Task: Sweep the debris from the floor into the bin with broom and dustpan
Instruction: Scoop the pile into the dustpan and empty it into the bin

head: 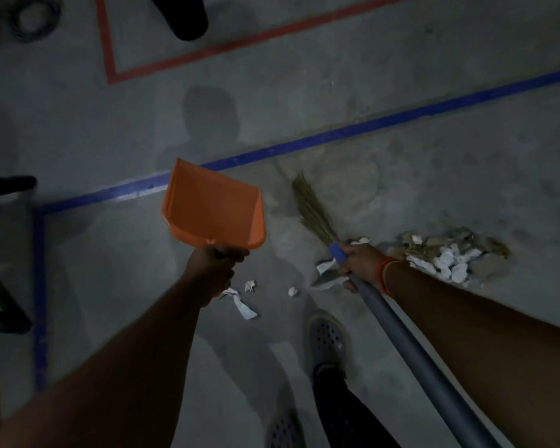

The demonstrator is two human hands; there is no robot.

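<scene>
My left hand [219, 258] grips the handle of an orange dustpan [212, 206], held above the floor with its mouth pointing away from me. My right hand [359, 263] is closed around a broom [401, 331] with a grey shaft, close to its blue collar; the straw bristles [311, 210] point forward over the floor. A pile of white paper and brown scraps [450, 257] lies on the floor just right of my right wrist. Loose paper bits [243, 305] lie between my two hands.
The grey concrete floor carries a blue tape line [337, 135] and a red tape line [240, 45]. A black cylindrical object [185, 17] stands at the top. Dark furniture legs [4, 305] are at the left edge. My shoes [327, 342] are at the bottom centre.
</scene>
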